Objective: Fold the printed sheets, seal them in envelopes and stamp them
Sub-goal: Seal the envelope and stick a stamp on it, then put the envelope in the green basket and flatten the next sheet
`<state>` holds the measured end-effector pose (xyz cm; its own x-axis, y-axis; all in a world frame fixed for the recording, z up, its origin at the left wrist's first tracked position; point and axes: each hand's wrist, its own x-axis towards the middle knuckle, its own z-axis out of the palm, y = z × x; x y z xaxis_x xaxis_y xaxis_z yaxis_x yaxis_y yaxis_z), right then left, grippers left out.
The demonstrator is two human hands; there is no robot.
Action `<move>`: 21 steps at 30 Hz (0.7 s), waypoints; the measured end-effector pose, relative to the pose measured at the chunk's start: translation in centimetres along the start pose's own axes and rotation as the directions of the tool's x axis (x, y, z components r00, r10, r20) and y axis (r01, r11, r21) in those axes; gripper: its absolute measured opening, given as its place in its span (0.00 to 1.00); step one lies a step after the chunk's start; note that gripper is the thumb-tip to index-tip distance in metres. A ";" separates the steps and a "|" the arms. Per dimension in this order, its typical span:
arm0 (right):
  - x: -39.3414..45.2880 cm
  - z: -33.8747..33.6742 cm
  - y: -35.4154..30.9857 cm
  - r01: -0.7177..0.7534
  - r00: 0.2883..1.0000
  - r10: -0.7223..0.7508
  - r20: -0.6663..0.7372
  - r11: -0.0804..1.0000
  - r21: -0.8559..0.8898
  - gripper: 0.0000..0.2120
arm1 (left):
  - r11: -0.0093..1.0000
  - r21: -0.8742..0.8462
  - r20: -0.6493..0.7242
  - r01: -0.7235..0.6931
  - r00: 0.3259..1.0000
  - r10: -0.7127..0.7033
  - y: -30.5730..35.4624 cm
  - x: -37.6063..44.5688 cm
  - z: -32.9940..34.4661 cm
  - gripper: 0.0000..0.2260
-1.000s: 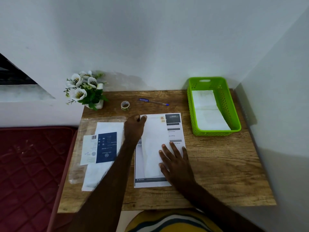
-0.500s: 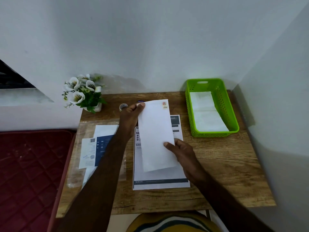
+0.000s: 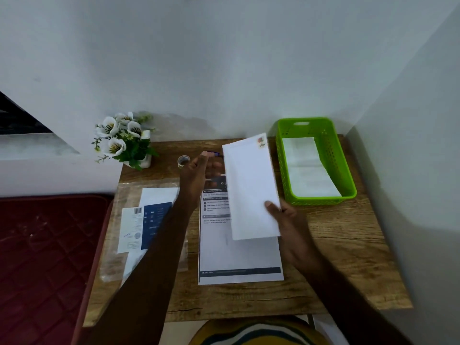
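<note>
My right grip [image 3: 283, 215] pinched the stamped envelope [image 3: 251, 188] at its near right edge, holding it off the worktop [image 3: 348, 245]. My left hand [image 3: 199, 173] hung beside it, fingers loose, grasping nothing. The envelope's long axis ran away from me, the stamp [image 3: 260, 141] at its far corner. The green basket [image 3: 346, 175] lay just to its right, nearer my right hand. Below lay a printed sheet [image 3: 239, 255], unfolded.

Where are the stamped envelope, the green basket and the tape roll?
stamped envelope [image 3: 251, 188], head view, middle of its blank face.
green basket [image 3: 347, 180], head view, right wall.
tape roll [image 3: 183, 161], head view, top ring.
</note>
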<state>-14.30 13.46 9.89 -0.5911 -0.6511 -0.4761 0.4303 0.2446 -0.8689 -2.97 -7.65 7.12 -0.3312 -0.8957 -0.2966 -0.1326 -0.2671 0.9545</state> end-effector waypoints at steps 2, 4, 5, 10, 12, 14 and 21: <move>-0.4 -0.9 -3.3 0.226 0.969 -0.238 -0.063 0.962 -0.151 0.08 | 1.000 -0.002 0.018 0.004 1.000 -0.004 -0.4 0.2 -0.4 0.18; -0.7 -1.9 -6.8 0.417 0.860 -0.499 -0.106 0.806 -0.420 0.10 | 1.000 0.009 0.015 0.016 1.000 -0.016 -0.9 0.2 -0.6 0.17; -0.7 -2.3 -8.2 0.460 0.788 -0.604 -0.119 0.706 -0.538 0.10 | 1.000 0.022 0.011 0.021 1.000 -0.021 -1.2 0.2 -0.7 0.17; 1.5 -3.7 -11.4 0.186 0.518 -0.852 -0.074 0.196 -0.963 0.19 | 0.999 0.028 -0.015 0.035 0.999 -0.035 -2.3 0.1 -1.2 0.16; 3.4 -3.7 -11.1 0.016 0.598 -0.802 -0.009 0.023 -1.000 0.18 | 0.999 0.024 -0.027 0.040 0.999 -0.039 -2.5 0.1 -1.4 0.16; 5.4 -3.2 -10.2 -0.085 0.734 -0.678 -0.042 -0.031 -0.996 0.17 | 0.999 0.027 -0.040 0.035 0.999 -0.034 -2.7 0.1 -1.6 0.15; 9.0 -2.2 -7.6 -0.122 0.916 -0.400 -0.031 -0.204 -0.971 0.11 | 0.998 0.065 -0.076 0.015 0.997 -0.010 -3.3 0.4 -2.0 0.13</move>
<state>-24.40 7.33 11.90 -0.7348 -0.6720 -0.0922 -0.6783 0.7274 0.1037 -0.77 -7.87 3.91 -0.2580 -0.9173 -0.3032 -0.1976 -0.2570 0.9460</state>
